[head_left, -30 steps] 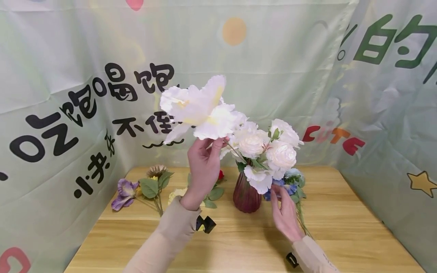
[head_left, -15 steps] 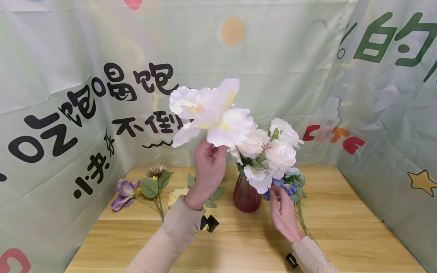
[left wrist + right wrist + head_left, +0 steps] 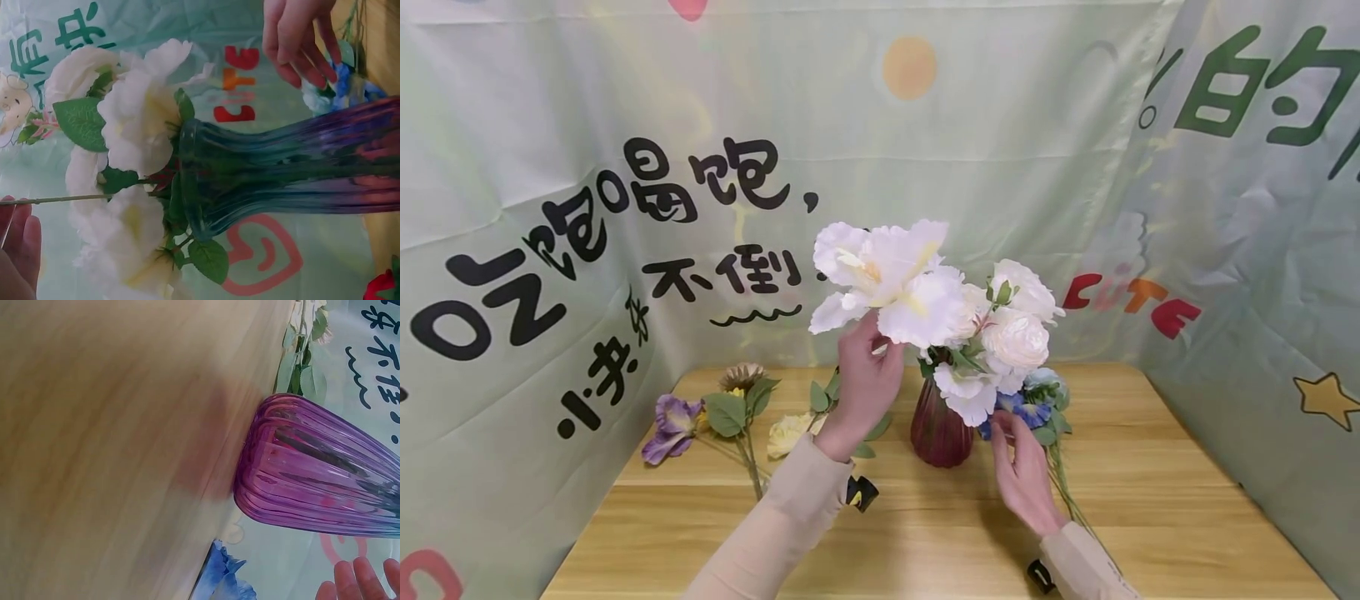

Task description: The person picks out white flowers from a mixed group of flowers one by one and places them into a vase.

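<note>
My left hand (image 3: pixel 868 375) pinches the thin stem (image 3: pixel 62 199) of a white artificial flower (image 3: pixel 887 275) with ruffled petals and yellow streaks. That flower stands in front of and to the left of the bouquet. A ribbed glass vase (image 3: pixel 942 425), purple-red low down and blue-green at its mouth in the left wrist view, stands upright with several white flowers (image 3: pixel 1018 337) in it. My right hand (image 3: pixel 1026 475) hovers to the right of the vase, apart from it, fingers loosely bent and holding nothing. The lower end of the held stem is hidden in the head view.
Blue flowers (image 3: pixel 1030 408) lie right of the vase, behind my right hand. On the left lie a purple flower (image 3: pixel 673 427), a brownish flower (image 3: pixel 742 377) and a pale yellow flower (image 3: pixel 790 433). The wooden table (image 3: pixel 940 542) meets printed cloth (image 3: pixel 1037 100) behind.
My left hand has moved down and to the right with the white flower, closer to the bouquet. The right hand has stayed almost still beside the vase.
</note>
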Action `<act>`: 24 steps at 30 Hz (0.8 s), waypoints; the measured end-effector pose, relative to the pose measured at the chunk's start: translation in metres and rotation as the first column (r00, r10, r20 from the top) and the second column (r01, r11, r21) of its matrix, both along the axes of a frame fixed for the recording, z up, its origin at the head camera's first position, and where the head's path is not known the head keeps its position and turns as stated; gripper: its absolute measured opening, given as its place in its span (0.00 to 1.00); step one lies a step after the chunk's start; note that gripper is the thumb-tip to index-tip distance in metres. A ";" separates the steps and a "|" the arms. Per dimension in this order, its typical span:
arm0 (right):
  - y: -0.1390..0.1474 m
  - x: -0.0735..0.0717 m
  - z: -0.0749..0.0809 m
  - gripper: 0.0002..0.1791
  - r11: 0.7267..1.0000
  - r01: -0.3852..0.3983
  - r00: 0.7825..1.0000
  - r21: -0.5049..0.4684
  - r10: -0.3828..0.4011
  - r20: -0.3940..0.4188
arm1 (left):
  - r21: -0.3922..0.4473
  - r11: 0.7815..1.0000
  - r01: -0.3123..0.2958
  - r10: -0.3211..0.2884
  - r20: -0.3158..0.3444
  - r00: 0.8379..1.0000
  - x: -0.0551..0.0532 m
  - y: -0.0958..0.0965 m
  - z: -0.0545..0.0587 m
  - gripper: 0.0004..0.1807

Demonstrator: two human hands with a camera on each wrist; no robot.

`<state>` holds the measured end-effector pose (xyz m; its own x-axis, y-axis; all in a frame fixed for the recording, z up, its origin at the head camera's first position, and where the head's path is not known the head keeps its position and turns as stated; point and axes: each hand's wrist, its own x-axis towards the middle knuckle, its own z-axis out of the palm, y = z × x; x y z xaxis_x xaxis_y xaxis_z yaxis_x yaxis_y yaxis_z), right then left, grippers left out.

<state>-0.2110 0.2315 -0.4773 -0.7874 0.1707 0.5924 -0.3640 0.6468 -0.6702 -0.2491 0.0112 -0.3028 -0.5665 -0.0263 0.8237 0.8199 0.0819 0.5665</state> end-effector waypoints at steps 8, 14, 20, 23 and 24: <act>-0.002 0.001 0.001 0.13 1.000 0.015 1.000 0.019 -0.016 0.023 | -0.023 1.000 -0.016 0.014 -0.059 0.998 -0.002 -0.002 0.001 0.10; -0.004 0.002 0.001 0.13 1.000 0.013 0.999 0.016 -0.014 0.029 | -0.053 0.998 -0.021 0.021 -0.017 1.000 -0.002 0.004 -0.006 0.11; -0.005 0.003 0.001 0.12 1.000 0.021 1.000 0.019 -0.022 0.018 | -0.110 0.993 -0.032 0.049 0.153 0.987 0.002 0.006 -0.009 0.08; -0.005 0.003 0.000 0.12 1.000 0.018 1.000 0.020 -0.019 0.008 | -0.176 0.982 -0.064 0.105 0.237 0.966 0.006 0.007 -0.008 0.10; -0.005 0.003 0.000 0.12 1.000 0.018 1.000 0.017 -0.018 0.005 | -0.198 0.978 -0.071 0.119 0.243 0.963 0.006 0.007 -0.008 0.09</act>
<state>-0.2082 0.2270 -0.4772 -0.7872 0.1743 0.5915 -0.3492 0.6646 -0.6606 -0.2430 0.0180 -0.3111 -0.7588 0.0495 0.6495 0.6353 0.2760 0.7212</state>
